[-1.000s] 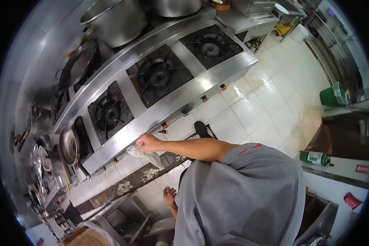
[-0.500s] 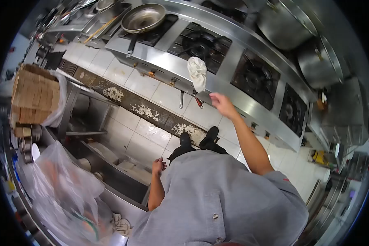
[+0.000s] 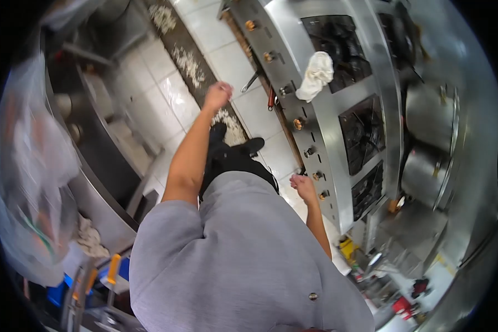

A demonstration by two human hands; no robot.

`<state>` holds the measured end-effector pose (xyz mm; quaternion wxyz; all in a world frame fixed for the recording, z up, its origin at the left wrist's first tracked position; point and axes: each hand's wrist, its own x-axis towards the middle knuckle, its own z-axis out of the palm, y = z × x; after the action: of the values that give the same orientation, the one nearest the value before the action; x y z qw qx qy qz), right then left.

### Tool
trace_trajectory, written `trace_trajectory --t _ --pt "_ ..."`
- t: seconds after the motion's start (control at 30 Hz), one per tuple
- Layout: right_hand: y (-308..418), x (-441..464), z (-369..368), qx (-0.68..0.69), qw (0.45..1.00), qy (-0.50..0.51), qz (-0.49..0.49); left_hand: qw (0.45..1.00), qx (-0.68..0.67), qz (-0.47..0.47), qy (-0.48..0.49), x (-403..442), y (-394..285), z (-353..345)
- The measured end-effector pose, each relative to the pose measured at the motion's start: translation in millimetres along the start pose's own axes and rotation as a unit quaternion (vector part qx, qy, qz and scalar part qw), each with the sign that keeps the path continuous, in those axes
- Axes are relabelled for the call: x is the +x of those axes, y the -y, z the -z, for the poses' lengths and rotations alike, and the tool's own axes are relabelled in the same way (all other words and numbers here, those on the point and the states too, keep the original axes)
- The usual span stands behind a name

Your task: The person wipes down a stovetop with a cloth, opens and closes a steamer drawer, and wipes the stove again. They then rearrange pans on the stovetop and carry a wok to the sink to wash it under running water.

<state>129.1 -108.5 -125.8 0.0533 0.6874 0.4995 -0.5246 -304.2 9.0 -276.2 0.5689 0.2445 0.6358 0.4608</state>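
My left hand [image 3: 217, 96] is over the dark floor strip, left of the stove. Motion blur smears its fingers, and no object shows in it. Beside the stove's front, near the knobs, my right hand [image 3: 303, 187] hangs low with loosely bent, parted fingers and nothing in it. Neither hand touches the crumpled white cloth [image 3: 317, 73], which lies on the stove's front edge [image 3: 331, 110] beside a black burner [image 3: 340, 50] and drapes over the side.
A dark drain strip [image 3: 196, 83] with pale scraps crosses the tiled floor. At the left are a metal sink-like unit [image 3: 97, 191] and a clear plastic bag [image 3: 33, 171]. Large metal pots [image 3: 426, 119] stand beyond the burners. A yellow object [image 3: 347, 250] lies at lower right.
My right hand has let go of the white cloth, moved away from it and lowered. My left hand has swung forward over the floor strip. The view has turned.
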Motion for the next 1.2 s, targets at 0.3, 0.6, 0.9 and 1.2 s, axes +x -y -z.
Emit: trace_trajectory --t 0.3,0.6,0.9,1.2 --pt "48.1 149.5 -43.5 -0.241 0.962 0.086 0.098 0.924 0.303 0.215 0.093 -111.5 150.7 -30.9" --pt "18.0 489.9 -80.1 0.483 0.875 -0.034 0.002 0.952 0.302 0.009 -0.040 105.6 267.2 -34.4" --pt "37.2 529.4 -80.7 0.377 0.923 -0.036 -0.066 0.964 0.257 0.002 0.066 287.0 253.9 -146.2" --pt "59.6 446.3 -127.7 0.338 0.935 -0.106 -0.005 0.963 0.260 -0.018 0.071 162.2 202.5 -102.1"
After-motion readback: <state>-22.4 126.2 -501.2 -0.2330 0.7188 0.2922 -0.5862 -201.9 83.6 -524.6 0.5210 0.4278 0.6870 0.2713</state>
